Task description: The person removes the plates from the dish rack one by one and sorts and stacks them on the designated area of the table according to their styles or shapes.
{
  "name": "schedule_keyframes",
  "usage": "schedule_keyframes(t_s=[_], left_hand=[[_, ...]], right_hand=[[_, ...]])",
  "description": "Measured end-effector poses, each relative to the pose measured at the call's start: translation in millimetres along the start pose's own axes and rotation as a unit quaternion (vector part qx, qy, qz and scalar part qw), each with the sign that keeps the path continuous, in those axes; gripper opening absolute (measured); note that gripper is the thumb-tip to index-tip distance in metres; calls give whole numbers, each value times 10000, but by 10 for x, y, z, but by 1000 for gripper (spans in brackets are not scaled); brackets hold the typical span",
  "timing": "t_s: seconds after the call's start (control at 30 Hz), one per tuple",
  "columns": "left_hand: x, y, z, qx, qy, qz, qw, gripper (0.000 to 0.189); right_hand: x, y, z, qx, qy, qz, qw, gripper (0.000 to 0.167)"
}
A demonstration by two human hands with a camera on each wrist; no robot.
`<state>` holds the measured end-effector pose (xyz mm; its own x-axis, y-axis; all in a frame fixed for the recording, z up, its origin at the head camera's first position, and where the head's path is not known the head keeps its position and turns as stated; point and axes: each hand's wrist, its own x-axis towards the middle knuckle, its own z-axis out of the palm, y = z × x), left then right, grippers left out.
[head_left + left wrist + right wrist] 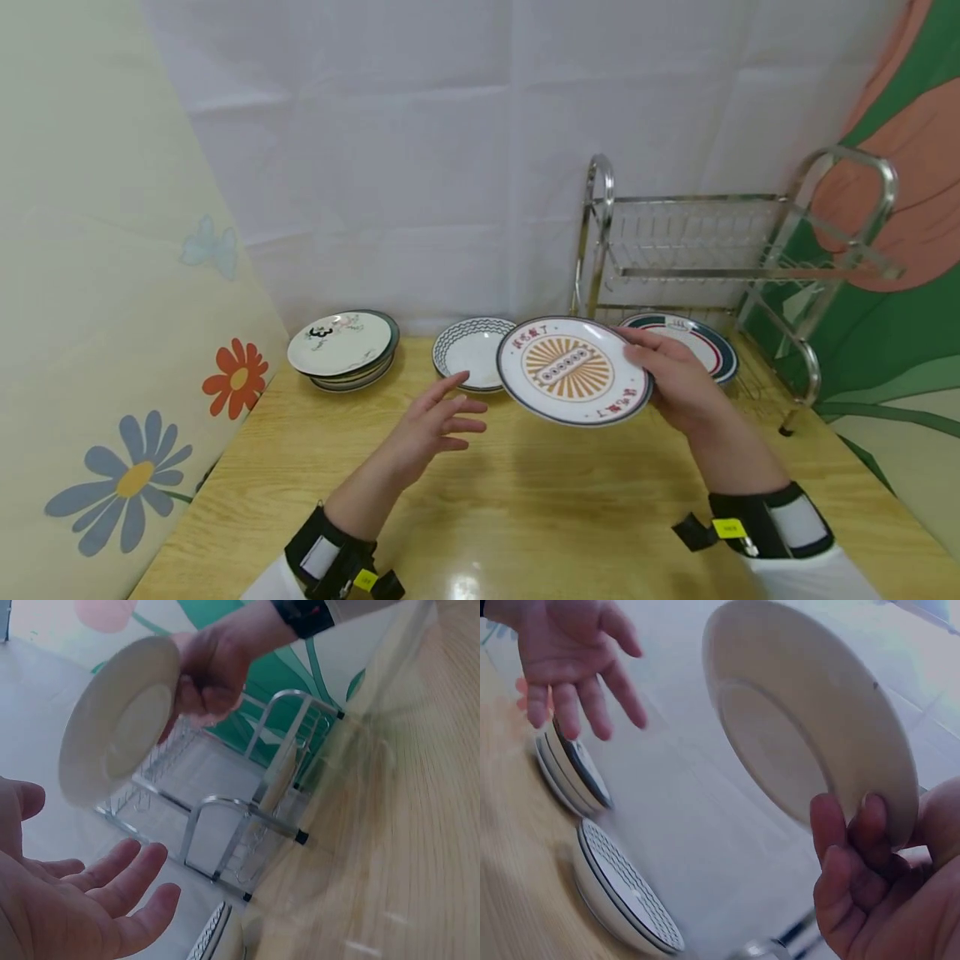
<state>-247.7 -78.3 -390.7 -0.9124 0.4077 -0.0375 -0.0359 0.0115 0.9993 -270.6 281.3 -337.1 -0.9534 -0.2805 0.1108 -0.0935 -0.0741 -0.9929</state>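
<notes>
My right hand point(678, 379) pinches the right rim of a white plate point(573, 371) with an orange sunburst and red characters, thumb on top and fingers beneath. The plate is held above the table; its plain underside point(780, 727) faces the right wrist view. My left hand point(433, 423) is left of that plate, fingers spread and holding nothing. In the left wrist view its palm point(67, 907) shows, apart from the plate. Behind the held plate lies a plate with a black-patterned rim point(472, 350), partly covered by it in the head view.
A stack of plates point(345, 346) stands at the back left of the wooden table point(480, 517). At the back right is a two-tier metal dish rack point(697, 273). A blue-and-red-rimmed plate point(693, 337) lies at its lower level, partly hidden by my right hand.
</notes>
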Motion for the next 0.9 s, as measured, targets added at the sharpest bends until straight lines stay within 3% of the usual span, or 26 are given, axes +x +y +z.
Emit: schedule_keyframes(t_s=[0.13,0.27,0.43,0.63,0.9], left_hand=[[-68,83,70,-188,-185,181,9995,61],[-107,153,107,-318,-89,326,9989,62],[-120,176,103,-497,-49,409,9979,57],[-131,177,86,-656,133,430,9968,52],[-150,200,77,-845,248,583,9944,52]], right_hand=[[70,32,242,-183,157,210,9995,61],[142,81,437,-306,355,450,9979,55],[201,127,630,-82,455,677,9966,52],[180,167,727,131,202,770,9967,55],[130,206,721,349,-492,806,9949,65]])
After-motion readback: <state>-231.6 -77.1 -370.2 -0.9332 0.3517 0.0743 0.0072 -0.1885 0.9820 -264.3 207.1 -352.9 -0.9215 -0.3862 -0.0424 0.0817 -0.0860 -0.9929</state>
